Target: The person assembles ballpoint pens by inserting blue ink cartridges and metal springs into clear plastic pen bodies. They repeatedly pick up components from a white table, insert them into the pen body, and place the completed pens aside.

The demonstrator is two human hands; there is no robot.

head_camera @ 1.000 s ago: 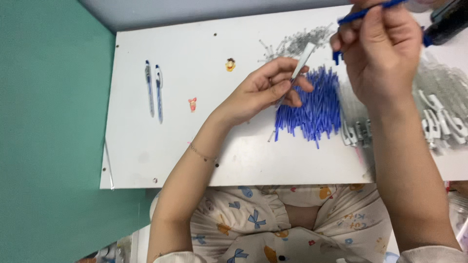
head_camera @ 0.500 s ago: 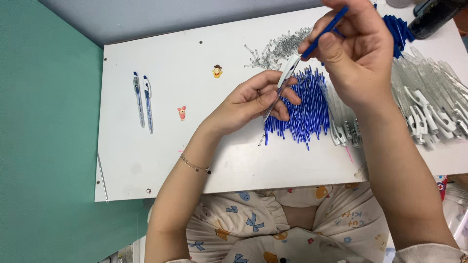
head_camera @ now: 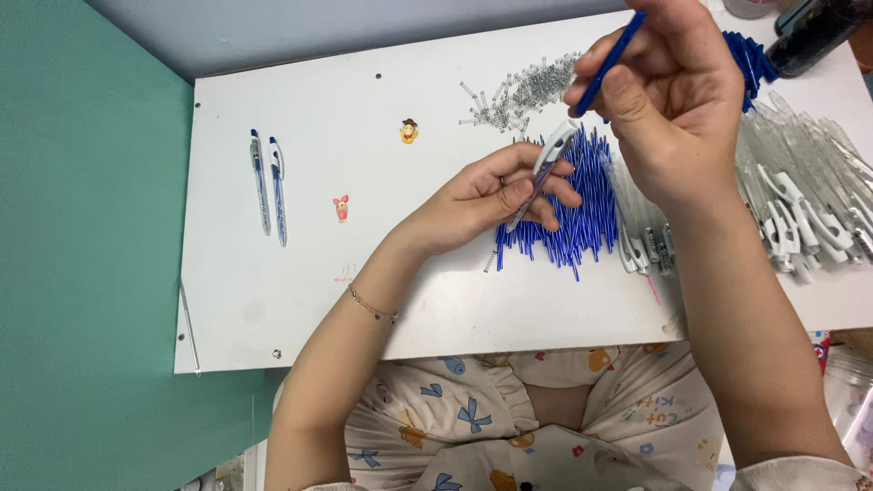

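White table (head_camera: 273,300): bare left half, two finished pens (head_camera: 269,186); left hand (head_camera: 486,195) grips pen barrel (head_camera: 544,173), right hand (head_camera: 668,100) pinches blue refill (head_camera: 607,64)

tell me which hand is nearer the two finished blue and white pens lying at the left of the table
Left. The left hand is right of the two pens, holding a pen barrel; the right hand is farther right.

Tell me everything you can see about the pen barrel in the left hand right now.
The pen barrel is a slim, clear plastic-looking tube with a white clip end at its top. It lies tilted, white end up and to the right, lower end hidden in the left hand, whose fingers wrap its middle. It is held above the pile of blue refills on the white table.
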